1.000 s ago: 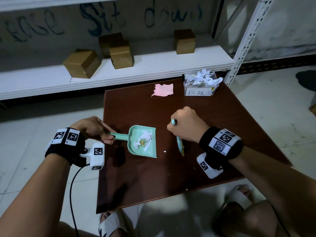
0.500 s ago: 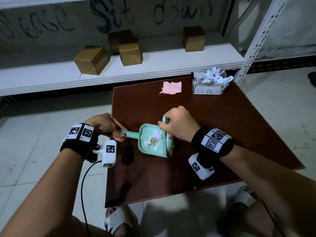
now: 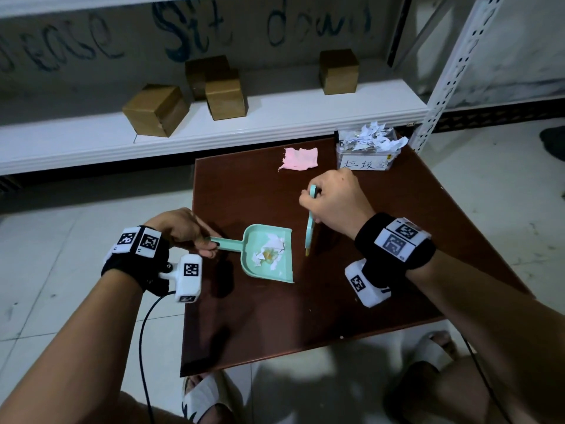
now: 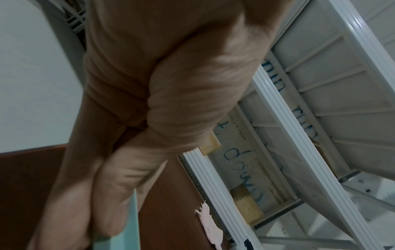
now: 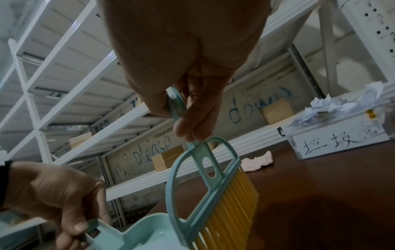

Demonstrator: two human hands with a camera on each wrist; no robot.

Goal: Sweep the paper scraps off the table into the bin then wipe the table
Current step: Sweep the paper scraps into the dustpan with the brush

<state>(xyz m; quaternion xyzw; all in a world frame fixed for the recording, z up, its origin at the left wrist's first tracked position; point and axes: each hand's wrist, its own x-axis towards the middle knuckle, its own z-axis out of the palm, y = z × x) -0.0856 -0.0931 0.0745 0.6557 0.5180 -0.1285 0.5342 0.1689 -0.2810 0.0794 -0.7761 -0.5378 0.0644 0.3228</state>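
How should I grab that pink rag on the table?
Pinch the pink rag from above at its near left corner. It lies flat and crumpled, with that corner sticking out over bare table, away from the bin on its right.

The left hand [image 3: 183, 229] reaches in from the left, its fingers and thumb curled round the dustpan handle [image 3: 224, 242], the wrist strapped with a black band. The right hand [image 3: 334, 205] is raised further forward, knuckles up, fingers closed around the brush handle [image 5: 177, 104], its forearm angled in from the lower right.
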